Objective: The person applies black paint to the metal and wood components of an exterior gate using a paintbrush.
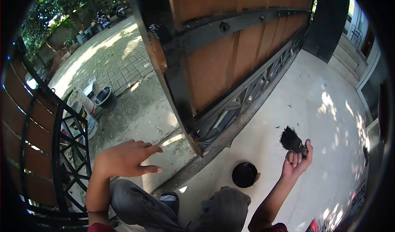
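My right hand (298, 160) is closed around a paintbrush (291, 139), its bristles black with paint and pointing up and to the left. To the left, my left hand (131, 158) hangs in the air near my knee, fingers apart and holding nothing. A small round container of black paint (244, 174) sits on the pale floor between my knee and the brush. In front of me stands a gate leaf (214, 67) of brown panels in a black metal frame. Its lower rail (247, 96) has a lattice pattern.
Another gate leaf (39, 129) stands at the left. Beyond it are plastic buckets (80, 116) and a dark pail (106, 98) on the concrete. Paving (111, 53) runs back to parked motorbikes (103, 18). Steps (347, 61) lie at the far right.
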The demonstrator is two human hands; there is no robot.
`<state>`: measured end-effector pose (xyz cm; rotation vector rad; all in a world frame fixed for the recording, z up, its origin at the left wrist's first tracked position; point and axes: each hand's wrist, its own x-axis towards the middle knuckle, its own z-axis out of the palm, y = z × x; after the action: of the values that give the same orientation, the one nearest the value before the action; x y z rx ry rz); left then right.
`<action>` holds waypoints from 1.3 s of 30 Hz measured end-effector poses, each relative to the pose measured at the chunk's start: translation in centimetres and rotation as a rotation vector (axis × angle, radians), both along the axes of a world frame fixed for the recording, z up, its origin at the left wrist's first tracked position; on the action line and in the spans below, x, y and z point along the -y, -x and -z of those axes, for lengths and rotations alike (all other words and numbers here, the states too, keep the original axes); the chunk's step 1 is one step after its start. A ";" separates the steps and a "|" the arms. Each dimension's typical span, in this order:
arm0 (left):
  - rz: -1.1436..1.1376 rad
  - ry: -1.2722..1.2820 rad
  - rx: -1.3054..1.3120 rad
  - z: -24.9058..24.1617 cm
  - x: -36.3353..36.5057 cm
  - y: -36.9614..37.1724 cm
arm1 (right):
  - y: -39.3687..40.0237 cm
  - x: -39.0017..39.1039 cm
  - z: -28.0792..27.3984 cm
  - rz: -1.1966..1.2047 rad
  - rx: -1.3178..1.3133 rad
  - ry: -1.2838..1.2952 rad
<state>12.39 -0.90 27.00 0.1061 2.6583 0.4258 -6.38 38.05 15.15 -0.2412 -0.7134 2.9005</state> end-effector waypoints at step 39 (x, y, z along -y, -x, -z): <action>0.178 -0.431 -0.139 14.6 -2.5 3.4 | -8.7 19.0 -31.5 0.474 -0.887 -1.333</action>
<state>8.99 1.63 12.41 0.5164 2.6158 0.9540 2.31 19.09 46.67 0.8100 -1.7393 1.3301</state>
